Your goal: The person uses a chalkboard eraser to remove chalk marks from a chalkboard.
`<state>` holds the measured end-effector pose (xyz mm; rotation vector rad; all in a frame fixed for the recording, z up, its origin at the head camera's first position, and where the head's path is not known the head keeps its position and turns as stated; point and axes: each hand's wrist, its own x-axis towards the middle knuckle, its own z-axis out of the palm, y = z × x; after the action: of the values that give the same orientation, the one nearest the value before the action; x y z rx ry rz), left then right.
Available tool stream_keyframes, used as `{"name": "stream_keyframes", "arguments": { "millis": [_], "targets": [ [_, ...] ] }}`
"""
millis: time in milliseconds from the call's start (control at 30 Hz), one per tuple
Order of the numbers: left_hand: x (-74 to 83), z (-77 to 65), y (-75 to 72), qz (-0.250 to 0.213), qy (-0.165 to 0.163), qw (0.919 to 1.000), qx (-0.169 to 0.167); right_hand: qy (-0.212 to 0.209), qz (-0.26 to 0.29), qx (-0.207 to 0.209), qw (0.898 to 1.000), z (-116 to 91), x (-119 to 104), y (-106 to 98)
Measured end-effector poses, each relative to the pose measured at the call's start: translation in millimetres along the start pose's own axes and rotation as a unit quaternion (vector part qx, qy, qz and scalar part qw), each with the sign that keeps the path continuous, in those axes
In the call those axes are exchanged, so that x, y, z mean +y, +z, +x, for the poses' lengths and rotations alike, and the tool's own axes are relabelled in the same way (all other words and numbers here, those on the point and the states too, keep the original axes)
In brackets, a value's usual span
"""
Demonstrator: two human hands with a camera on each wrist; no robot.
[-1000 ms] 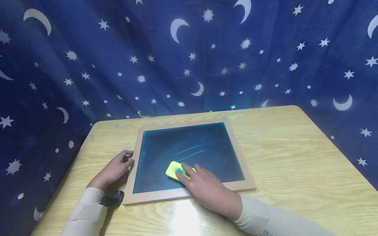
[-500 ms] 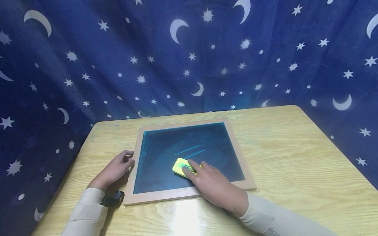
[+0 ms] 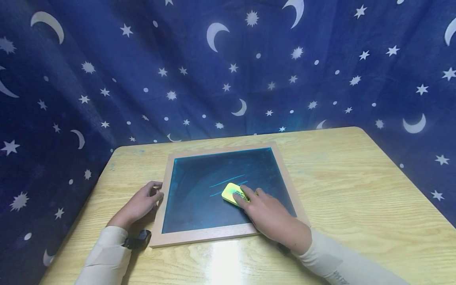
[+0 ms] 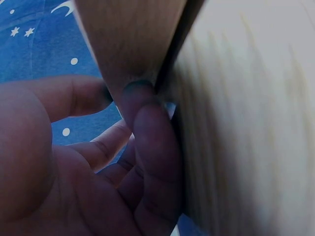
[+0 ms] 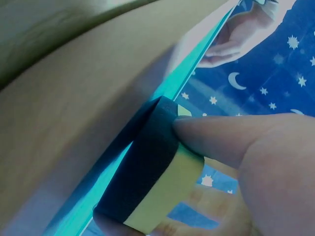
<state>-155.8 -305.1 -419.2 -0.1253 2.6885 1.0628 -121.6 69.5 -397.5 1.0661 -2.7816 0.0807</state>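
My right hand (image 3: 274,215) holds a yellow eraser (image 3: 231,192) with dark lettering, thumb and fingers on its sides. In the right wrist view, the dark underside of the eraser (image 5: 142,157) lies on or close to the board. A wood-framed chalkboard (image 3: 194,211) lies on the table, bearing thin blue lines (image 3: 227,181); the eraser covers part of the lower one. My left hand (image 3: 139,202) rests at the left edge of the frame, fingers loosely bent. In the left wrist view, its fingertips (image 4: 140,93) touch the side of the frame (image 4: 128,39).
The light wood table (image 3: 342,178) extends to the right of the board and in front of it. A blue curtain (image 3: 192,59) with white moons and stars hangs behind and along both sides. A black wrist device (image 3: 139,239) sits at my left cuff.
My right hand has moved the eraser rightward and a little up the board. It now covers part of the lower blue line, whose left end shows again. My left hand stays put.
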Motion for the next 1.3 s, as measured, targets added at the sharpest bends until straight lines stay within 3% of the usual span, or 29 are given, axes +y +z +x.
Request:
{"name": "stream_keyframes", "arguments": {
  "millis": [233, 700, 1300],
  "targets": [
    [-0.5, 0.3, 1.3, -0.001, -0.003, 1.0000, 0.000, 0.020, 0.005, -0.011, 1.000, -1.1, 9.2, -0.1],
    [1.2, 1.3, 1.6, -0.001, -0.006, 1.0000, 0.002, 0.025, 0.001, 0.016, 1.000, -3.7, 28.6, -1.8],
    [0.2, 1.0, 0.5, 0.004, -0.006, 1.0000, 0.004, 0.076, 0.006, 0.038, 0.996, -6.3, 54.8, -0.2]
  ]
}}
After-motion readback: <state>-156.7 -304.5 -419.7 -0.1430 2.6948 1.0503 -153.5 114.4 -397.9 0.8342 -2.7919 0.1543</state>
